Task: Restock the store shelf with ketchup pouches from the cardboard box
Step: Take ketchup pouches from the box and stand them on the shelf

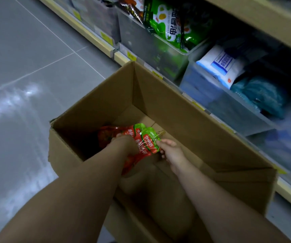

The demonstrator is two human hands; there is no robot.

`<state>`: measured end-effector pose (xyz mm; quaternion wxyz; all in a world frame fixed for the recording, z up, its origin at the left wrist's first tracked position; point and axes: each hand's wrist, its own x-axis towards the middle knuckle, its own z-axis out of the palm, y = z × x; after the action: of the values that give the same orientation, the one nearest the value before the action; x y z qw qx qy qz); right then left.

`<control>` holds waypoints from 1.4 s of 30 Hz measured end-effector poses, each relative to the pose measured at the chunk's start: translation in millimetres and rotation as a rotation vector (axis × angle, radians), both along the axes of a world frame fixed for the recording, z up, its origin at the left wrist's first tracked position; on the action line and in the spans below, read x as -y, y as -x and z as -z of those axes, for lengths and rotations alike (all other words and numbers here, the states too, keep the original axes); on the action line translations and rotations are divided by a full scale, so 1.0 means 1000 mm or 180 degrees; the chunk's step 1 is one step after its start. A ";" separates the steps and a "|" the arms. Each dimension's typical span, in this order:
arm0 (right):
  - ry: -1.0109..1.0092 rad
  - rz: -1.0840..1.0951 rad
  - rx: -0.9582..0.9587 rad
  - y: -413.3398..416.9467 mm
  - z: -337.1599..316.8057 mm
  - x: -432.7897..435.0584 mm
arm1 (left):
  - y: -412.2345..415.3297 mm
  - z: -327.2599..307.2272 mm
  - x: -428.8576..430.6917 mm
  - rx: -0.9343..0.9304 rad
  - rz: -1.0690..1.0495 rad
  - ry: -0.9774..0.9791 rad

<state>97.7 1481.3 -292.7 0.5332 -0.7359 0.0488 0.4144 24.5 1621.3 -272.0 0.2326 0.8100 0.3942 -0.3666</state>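
Down inside the open cardboard box (185,109), near its left wall, both hands meet over a bunch of ketchup pouches (145,143). These are red with green tops, printed with white Chinese characters too small and creased to read surely, and one shows a pale spout pointing toward the box's far right wall. Closed around the pouches from the left, the left hand (123,143) grips them, its fingers mostly hidden beneath the packs. At the green top edge of the nearest pouch, the right hand (170,150) pinches with thumb and curled fingers. More red packaging lies on the box floor beside the left wall. Beyond the box's far rim, the store shelf (109,48) carries clear bins holding green snack bags (165,21) with blurred white lettering and a white-and-blue packet (220,65).
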 end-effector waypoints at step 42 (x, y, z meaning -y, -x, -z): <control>-0.0116 0.1155 0.2761 -0.112 -0.316 0.291 | -0.166 -0.289 0.269 0.4480 -0.0361 0.2108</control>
<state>209.3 1189.9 23.5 0.5811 -0.8112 -0.0579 -0.0305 190.2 1352.5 17.5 0.6760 0.7190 0.0647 0.1476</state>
